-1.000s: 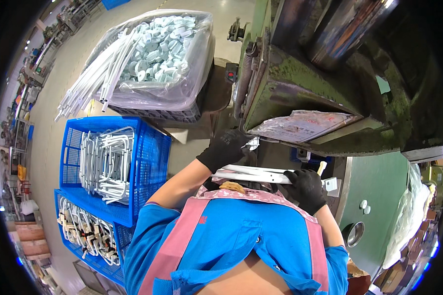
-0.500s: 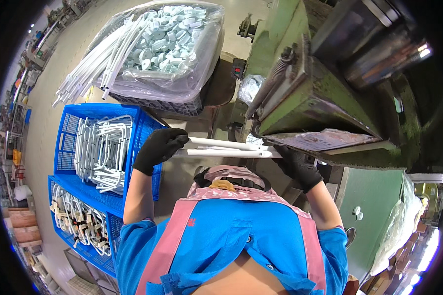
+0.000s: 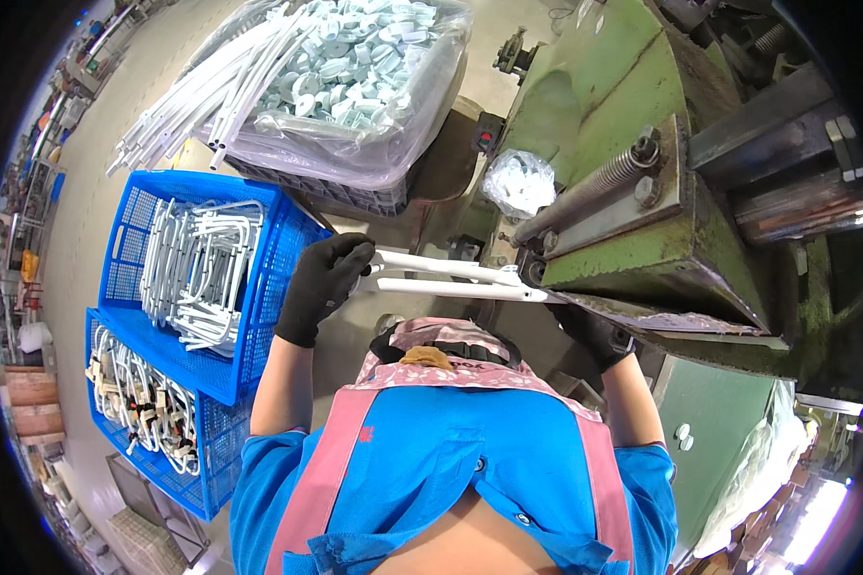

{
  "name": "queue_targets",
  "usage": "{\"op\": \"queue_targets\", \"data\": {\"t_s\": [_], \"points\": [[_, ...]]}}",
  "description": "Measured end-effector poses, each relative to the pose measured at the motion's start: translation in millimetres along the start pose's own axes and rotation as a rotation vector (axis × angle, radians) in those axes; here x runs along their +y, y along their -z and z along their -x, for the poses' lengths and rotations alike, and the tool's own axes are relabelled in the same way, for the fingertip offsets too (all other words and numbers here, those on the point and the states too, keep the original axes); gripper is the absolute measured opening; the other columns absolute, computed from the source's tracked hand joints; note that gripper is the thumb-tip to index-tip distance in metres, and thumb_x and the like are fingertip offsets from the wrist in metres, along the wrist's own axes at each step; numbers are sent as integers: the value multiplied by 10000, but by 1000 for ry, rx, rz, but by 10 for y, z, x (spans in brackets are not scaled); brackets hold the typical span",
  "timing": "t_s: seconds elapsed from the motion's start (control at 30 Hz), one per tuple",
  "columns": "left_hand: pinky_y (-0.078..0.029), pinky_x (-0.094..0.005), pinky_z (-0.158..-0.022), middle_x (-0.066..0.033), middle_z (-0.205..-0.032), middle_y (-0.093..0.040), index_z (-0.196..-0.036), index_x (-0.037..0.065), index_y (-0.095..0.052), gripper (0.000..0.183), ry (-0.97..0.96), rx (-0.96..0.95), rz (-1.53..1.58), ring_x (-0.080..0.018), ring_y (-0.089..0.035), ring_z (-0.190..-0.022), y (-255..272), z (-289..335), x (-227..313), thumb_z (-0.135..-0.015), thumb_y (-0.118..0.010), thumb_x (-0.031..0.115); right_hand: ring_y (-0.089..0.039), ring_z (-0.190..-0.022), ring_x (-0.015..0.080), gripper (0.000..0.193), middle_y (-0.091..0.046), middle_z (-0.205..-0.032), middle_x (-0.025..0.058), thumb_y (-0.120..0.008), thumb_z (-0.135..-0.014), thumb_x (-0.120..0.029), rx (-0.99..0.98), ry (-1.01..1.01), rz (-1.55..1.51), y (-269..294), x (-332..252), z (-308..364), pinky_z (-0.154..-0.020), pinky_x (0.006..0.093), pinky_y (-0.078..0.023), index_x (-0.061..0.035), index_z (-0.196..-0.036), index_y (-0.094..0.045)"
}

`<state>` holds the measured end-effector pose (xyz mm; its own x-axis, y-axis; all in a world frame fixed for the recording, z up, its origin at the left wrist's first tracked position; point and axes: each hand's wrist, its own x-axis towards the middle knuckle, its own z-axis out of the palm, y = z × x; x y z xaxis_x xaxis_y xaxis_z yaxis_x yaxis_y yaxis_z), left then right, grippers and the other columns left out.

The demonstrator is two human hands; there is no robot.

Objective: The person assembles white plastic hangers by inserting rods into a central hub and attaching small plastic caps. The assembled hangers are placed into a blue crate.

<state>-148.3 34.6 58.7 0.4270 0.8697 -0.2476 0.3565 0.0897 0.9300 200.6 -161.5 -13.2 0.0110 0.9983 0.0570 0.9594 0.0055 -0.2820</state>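
Head view.
White tubing (image 3: 460, 289): slim, smooth, round lengths, near parallel, dark hole by the right end; located before the torso, between the hands, right end at the machine's edge.
Left hand (image 3: 322, 286): black glove, fingers curled, clamped on the tubing's left end.
Right hand (image 3: 594, 335): black glove, partly hidden beneath the machine; cannot tell whether it grips.
Green machine (image 3: 642, 261): angular metal, worn paint; coil spring (image 3: 618, 175) attached.
Blue basket (image 3: 292, 235): perforated plastic, holding bent white tubes (image 3: 201, 273).
Crate liner (image 3: 326, 161): clear film, around pale rounded pieces (image 3: 360, 67).
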Motion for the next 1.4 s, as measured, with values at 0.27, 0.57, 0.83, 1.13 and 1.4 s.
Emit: {"op": "queue_targets", "data": {"t_s": [0.27, 0.57, 0.83, 1.13, 1.4], "points": [[-473, -278, -652, -119, -772, -674, -994, -26, -663, 299, -41, 40, -39, -135, -620, -706, -67, -107, -401, -869, -612, 241, -489, -1192, 290, 444, -500, -1298, 143, -509, -945, -338, -45, -25, -212, -211, 278, 39, -998, 395, -407, -113, -1324, -457], [-484, -304, -676, -164, -819, -682, -1019, -20, -656, 325, -110, 115, -122, -178, -643, -725, -90, -73, -300, -861, -619, 261, -514, -1157, 308, 473, -531, -1248, 161, -532, -921, -379, -104, -33, -181, 16, 280, -76, -977, 403, -416, -107, -1305, -478], [-488, -334, -672, -183, -822, -677, -1031, -13, -649, 335, -77, 89, -225, -249, -660, -736, -92, -66, -220, -854, -624, 270, -536, -1126, 323, 502, -559, -1205, 177, -552, -899, -415, -143, -34, -181, 55, 291, -139, -958, 409, -424, -102, -1288, -497], [-520, -369, -713, -161, -951, -651, -1016, 27, -638, 337, -632, 316, -480, -312, -653, -841, -367, 198, -23, -765, -748, 223, -561, -1092, 341, 536, -590, -1156, 194, -574, -875, -455, -240, -126, -207, 2, 203, -15, -937, 416, -433, -96, -1268, -519], [-374, -381, -1025, -200, -1328, -492, -1325, 33, -458, 501, -227, -668, 119, -305, -487, -1218, -676, 426, -199, -892, -607, 237, -603, -989, 369, 546, -621, -1066, 212, -624, -819, -515, -135, -246, -130, -15, -170, 40, -851, 440, -466, -87, -1157, -586]]}}
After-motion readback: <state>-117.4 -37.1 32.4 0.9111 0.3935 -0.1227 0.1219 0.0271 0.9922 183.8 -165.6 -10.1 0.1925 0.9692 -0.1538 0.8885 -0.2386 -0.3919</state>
